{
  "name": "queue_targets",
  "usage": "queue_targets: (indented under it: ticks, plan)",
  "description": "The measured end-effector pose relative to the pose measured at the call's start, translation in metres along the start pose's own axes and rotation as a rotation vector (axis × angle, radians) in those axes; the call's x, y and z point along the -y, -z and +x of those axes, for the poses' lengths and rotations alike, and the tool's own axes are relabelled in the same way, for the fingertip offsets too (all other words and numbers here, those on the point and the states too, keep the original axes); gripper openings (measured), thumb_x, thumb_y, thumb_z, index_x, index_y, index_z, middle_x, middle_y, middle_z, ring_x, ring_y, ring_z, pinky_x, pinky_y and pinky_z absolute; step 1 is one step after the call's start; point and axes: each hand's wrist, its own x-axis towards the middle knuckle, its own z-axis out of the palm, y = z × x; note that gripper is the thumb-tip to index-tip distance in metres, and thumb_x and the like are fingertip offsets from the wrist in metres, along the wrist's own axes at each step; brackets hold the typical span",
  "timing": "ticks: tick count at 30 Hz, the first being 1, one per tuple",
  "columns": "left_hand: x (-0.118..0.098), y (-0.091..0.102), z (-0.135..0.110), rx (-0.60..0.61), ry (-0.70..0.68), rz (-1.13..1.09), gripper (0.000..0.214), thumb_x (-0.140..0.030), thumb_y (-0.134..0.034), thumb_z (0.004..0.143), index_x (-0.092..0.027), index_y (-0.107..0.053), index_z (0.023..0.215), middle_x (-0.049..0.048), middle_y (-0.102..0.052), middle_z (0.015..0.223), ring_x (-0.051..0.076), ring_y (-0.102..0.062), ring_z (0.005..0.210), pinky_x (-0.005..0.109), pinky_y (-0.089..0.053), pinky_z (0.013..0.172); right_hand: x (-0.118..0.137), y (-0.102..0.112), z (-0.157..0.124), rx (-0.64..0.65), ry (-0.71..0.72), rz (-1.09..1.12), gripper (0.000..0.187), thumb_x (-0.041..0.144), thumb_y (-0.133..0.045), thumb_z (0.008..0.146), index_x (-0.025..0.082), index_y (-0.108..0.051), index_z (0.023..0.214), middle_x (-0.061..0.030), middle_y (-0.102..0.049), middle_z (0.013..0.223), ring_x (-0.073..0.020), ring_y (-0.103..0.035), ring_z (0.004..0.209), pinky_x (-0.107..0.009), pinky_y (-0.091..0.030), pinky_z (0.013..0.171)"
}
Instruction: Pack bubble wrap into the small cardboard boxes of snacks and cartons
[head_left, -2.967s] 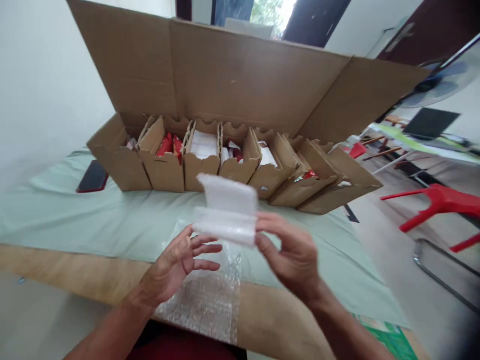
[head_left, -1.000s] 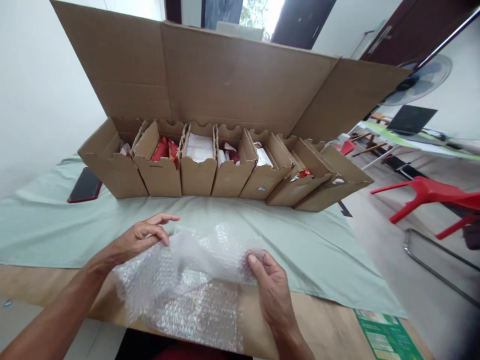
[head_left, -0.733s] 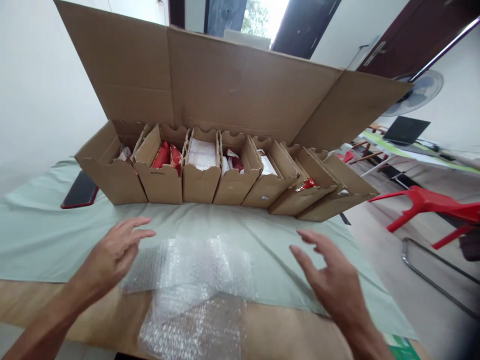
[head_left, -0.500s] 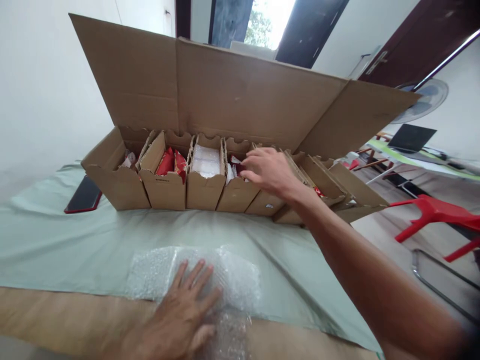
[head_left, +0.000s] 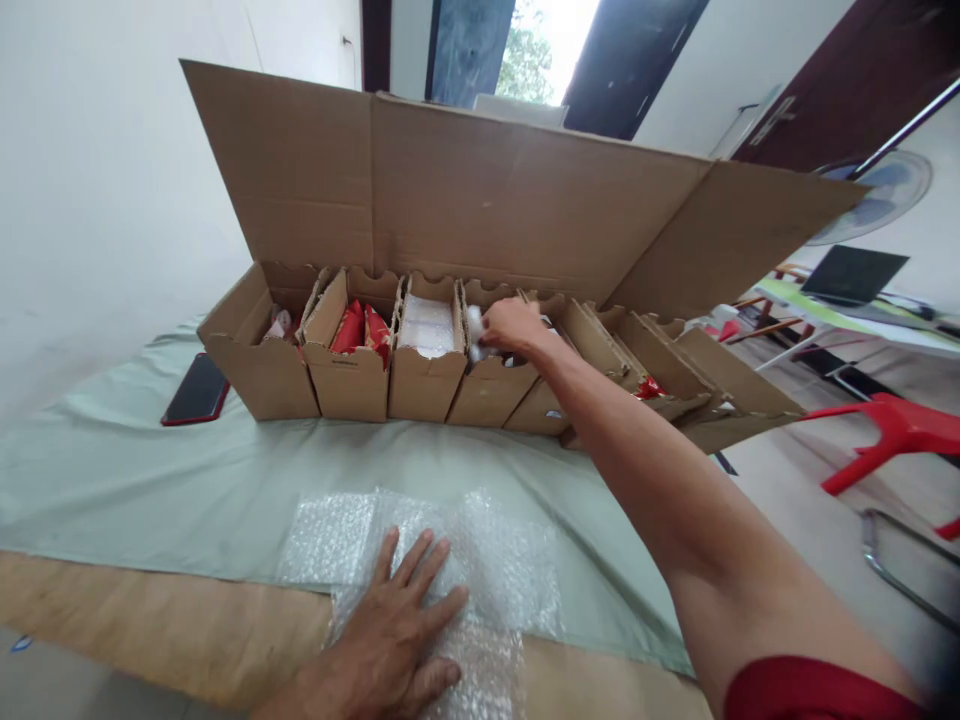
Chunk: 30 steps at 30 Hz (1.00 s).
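My left hand (head_left: 405, 620) lies flat with fingers spread on sheets of clear bubble wrap (head_left: 502, 560), which rest on a pale green cloth and hang over its near edge. My right hand (head_left: 512, 328) reaches into the fourth cardboard bin from the left (head_left: 487, 385), fingers curled down. A small whitish item (head_left: 475, 332), blurred, shows at its fingertips; its kind is hard to make out. The neighbouring bin to the left holds a stack of bubble-wrapped pieces (head_left: 427, 325). Red packets (head_left: 364, 328) stand in the second bin.
A tall cardboard flap (head_left: 517, 190) rises behind the row of bins. On the cloth (head_left: 187, 490) at the left lies a dark phone (head_left: 196, 388) with a red edge. A red plastic stool (head_left: 892, 440), a laptop (head_left: 855, 275) on a table and a fan (head_left: 877, 195) are on the right.
My right hand has gone lower into the fourth bin and its fingers have curled in at a whitish item. The left hand stays flat on the bubble wrap. The view has shifted slightly.
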Motion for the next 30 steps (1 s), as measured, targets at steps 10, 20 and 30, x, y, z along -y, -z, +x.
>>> queue_targets:
  ticks: [10, 20, 30]
  plan:
    - [-0.025, 0.044, -0.012, -0.574, 0.158, -1.088, 0.078, -0.063, -0.071, 0.086, -0.031, -0.044, 0.152, 0.0146, -0.053, 0.152, 0.035, -0.056, 0.136, 0.051, -0.053, 0.107, 0.030, 0.009, -0.204, -0.269, 0.316, 0.660, 0.021, 0.032, -0.072, 0.083, 0.024, -0.074, 0.102, -0.0070, -0.076, 0.112, -0.0258, -0.067, 0.097, -0.042, -0.050, 0.088]
    - [-0.024, 0.049, -0.016, -0.837, 0.560, -1.556, 0.066, -0.034, -0.077, 0.072, -0.023, -0.052, 0.133, 0.0061, -0.071, 0.114, 0.024, -0.069, 0.107, 0.040, -0.054, 0.095, 0.057, -0.008, -0.265, -0.301, 0.152, 1.120, 0.018, 0.040, -0.077, 0.085, 0.027, -0.069, 0.076, 0.0011, -0.070, 0.071, -0.0178, -0.062, 0.068, -0.034, -0.049, 0.070]
    - [-0.041, 0.119, -0.009, -0.619, 0.078, -0.493, 0.081, -0.038, -0.087, 0.070, -0.027, -0.055, 0.144, 0.0075, -0.048, 0.159, 0.037, -0.031, 0.153, 0.055, -0.019, 0.126, 0.063, 0.017, -0.265, -0.197, 0.482, 1.200, 0.012, 0.025, -0.080, 0.083, 0.029, -0.069, 0.078, 0.0034, -0.067, 0.069, -0.0162, -0.060, 0.063, -0.036, -0.049, 0.068]
